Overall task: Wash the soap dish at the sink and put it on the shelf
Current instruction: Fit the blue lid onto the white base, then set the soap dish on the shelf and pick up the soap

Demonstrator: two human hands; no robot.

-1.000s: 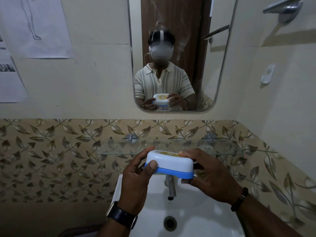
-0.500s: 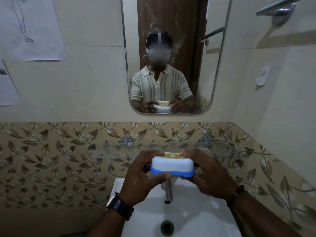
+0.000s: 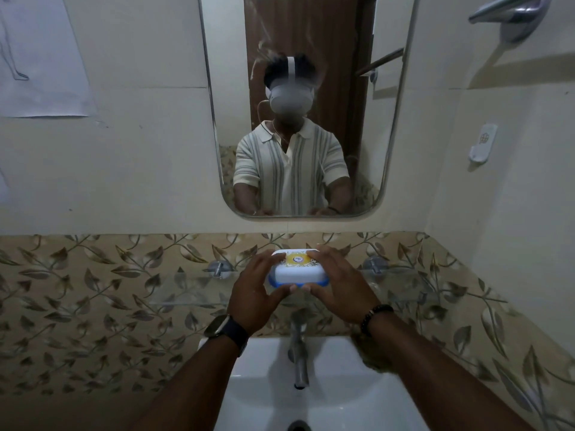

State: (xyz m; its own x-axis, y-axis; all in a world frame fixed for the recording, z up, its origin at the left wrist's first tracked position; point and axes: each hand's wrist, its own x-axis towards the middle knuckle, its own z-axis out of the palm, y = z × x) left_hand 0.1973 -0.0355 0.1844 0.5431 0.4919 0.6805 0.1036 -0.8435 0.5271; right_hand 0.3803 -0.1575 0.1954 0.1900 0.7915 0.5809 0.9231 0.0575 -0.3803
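Observation:
The soap dish (image 3: 298,271) is a white lidded box with a blue base and a yellow label on top. It sits at the level of the glass shelf (image 3: 186,290), over its middle; whether it rests on the glass I cannot tell. My left hand (image 3: 255,293) holds its left end, thumb under the front edge. My right hand (image 3: 339,289) holds its right end the same way. Below them are the white sink (image 3: 342,396) and its metal tap (image 3: 298,353).
A mirror (image 3: 305,104) hangs above the shelf and reflects a person with a headset. Two metal brackets (image 3: 219,269) fix the shelf to the leaf-patterned tiles. A towel bar (image 3: 510,10) and a small white holder (image 3: 483,144) are on the right wall. Paper sheets (image 3: 40,57) hang at left.
Both hands have carried the soap dish up and away from me, from over the tap to the level of the glass shelf. The view has tilted down a little.

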